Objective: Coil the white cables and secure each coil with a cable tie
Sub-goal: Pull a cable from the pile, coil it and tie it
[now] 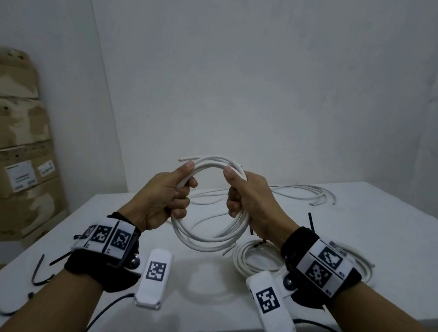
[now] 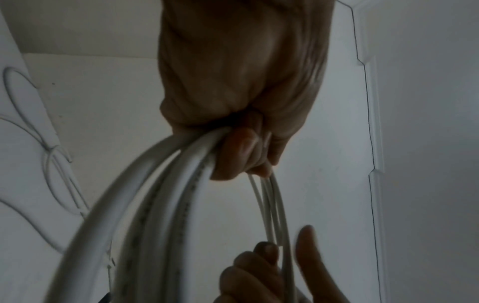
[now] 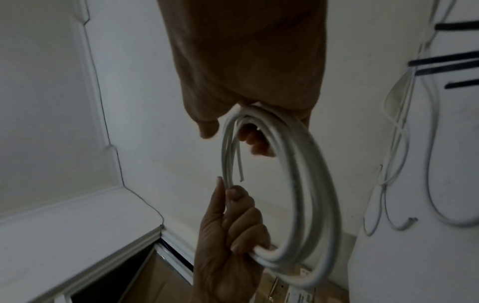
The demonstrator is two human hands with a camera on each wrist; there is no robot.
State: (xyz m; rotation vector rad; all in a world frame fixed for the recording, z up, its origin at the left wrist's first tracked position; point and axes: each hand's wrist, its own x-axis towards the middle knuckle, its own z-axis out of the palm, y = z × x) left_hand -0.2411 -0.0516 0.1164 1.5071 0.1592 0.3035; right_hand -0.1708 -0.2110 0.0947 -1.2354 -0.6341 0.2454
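Coil (image 1: 209,205) of white cable hangs upright between my hands, above the table (image 1: 368,237). My left hand (image 1: 166,198) wraps its fingers around the coil's left side; my right hand (image 1: 249,202) curls around the right side, thumbs up on top. Several loose loops, one cut end poking out at the top.

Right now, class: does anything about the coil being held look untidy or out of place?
Yes. On the white cable coil, gripped by the left hand and right hand, a loose cable end sticks out past the left thumb at the top. No tie is visible on it.
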